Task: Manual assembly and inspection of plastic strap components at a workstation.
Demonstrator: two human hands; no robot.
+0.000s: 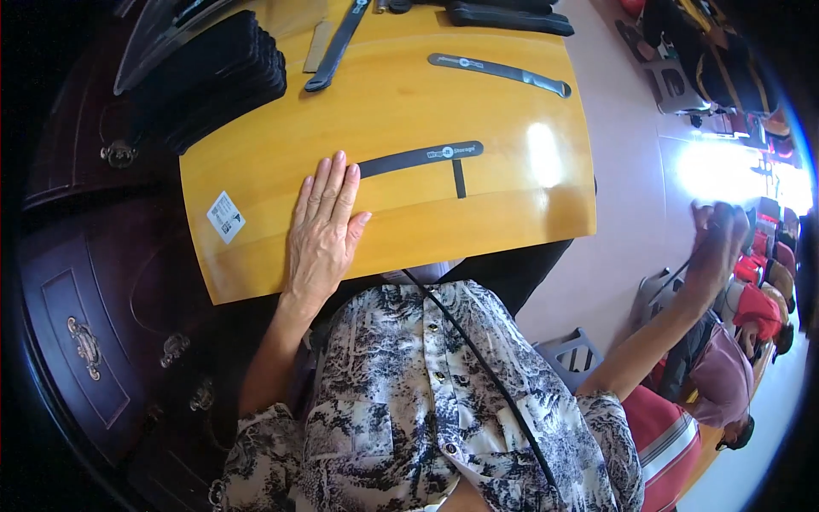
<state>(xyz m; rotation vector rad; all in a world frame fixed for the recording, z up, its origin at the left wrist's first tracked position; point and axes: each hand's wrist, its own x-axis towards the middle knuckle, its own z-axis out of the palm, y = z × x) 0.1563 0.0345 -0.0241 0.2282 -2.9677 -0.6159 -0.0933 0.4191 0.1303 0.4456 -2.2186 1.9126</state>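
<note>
Left hand (324, 229): mine lies palm down, fingers straight and close together, thumb spread out to the right; I am not closed on anything, only resting flat.
Strap (409, 160): the dark one nearest me lies on the table (392, 102), coming out from beside my left forefinger and running right to a rounded end with white print; my fingers meet or cover its left end, and I cannot tell how much lies under them.
Short strip (460, 179): dark and narrow, pointing toward me from the strap's near edge, close to the printed end; whether it is joined there I cannot tell.
Right hand (721, 229): mine is well out to the right, off the table, arm stretched; it is too dark and small for me to say whether it grips something.
Far straps: one (503, 72) lies at the far right, its right end looped; another (339, 47) slants near the far edge, beside a tan strip (316, 47).
Stack (230, 77): black layered pieces at the far left corner.
Label (225, 217): white, stuck on the table left of my hand.
Beside me: a dark cabinet (77, 307) on my left; a grey stool (570, 354) and seated people on my right.
</note>
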